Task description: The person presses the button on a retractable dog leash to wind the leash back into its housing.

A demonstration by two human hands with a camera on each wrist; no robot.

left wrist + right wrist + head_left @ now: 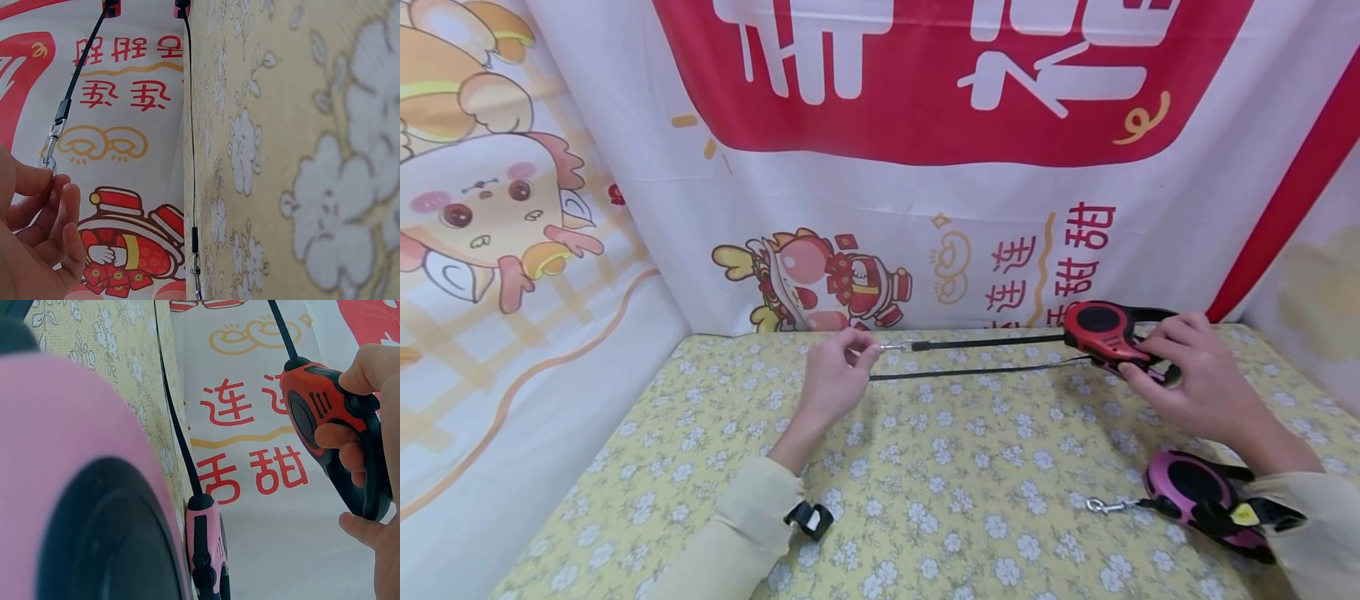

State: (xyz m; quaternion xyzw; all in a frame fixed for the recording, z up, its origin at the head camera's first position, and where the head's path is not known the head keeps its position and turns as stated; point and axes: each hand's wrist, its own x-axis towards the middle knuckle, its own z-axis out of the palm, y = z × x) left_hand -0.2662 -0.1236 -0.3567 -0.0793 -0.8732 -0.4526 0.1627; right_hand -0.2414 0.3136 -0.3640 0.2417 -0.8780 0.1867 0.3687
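Note:
My right hand (pixel 1195 383) grips the handle of a red and black retractable dog leash (pixel 1097 323) at the back right, raised above the table. A black strap (pixel 992 342) runs left from it to a metal snap hook (pixel 51 140), which my left hand (pixel 835 379) pinches between thumb and fingertips. Below the red leash, a pink retractable leash (pixel 206 550) lies on the table, mostly hidden in the head view. Its thin cord (pixel 962 372) stretches left; its own hook (pixel 195 272) lies on the cloth in the left wrist view.
Another pink and black retractable leash (pixel 1187 487) lies by my right forearm, its silver hook (pixel 1108 505) pointing left. A yellow floral cloth (pixel 940 500) covers the table. White printed fabric (pixel 850 192) hangs behind, with further sheets at both sides.

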